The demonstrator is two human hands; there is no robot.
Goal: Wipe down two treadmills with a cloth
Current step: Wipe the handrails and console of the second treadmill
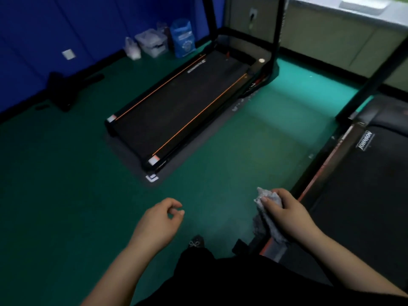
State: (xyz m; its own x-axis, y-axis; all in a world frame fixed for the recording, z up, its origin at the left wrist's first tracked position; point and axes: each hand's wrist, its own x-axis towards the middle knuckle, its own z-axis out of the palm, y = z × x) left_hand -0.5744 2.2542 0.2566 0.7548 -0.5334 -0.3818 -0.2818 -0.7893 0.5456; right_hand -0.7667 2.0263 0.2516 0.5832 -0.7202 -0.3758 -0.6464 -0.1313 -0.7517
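Two black treadmills stand on a green floor. The left treadmill (181, 107) has orange stripes along its belt and lies in the middle of the view. The right treadmill (362, 173) runs along the right edge, with a red strip on its side rail. My right hand (284, 213) grips a crumpled grey cloth (268, 215) just above the near left edge of the right treadmill. My left hand (159, 219) hangs over the floor with loosely curled fingers and holds nothing.
Plastic bags and a clear box (152, 43) sit against the blue wall (55, 40) at the back left. A dark object (66, 89) lies on the floor by that wall. Green floor (254, 140) separates the treadmills. My dark trousers and shoe (196, 241) show at the bottom.
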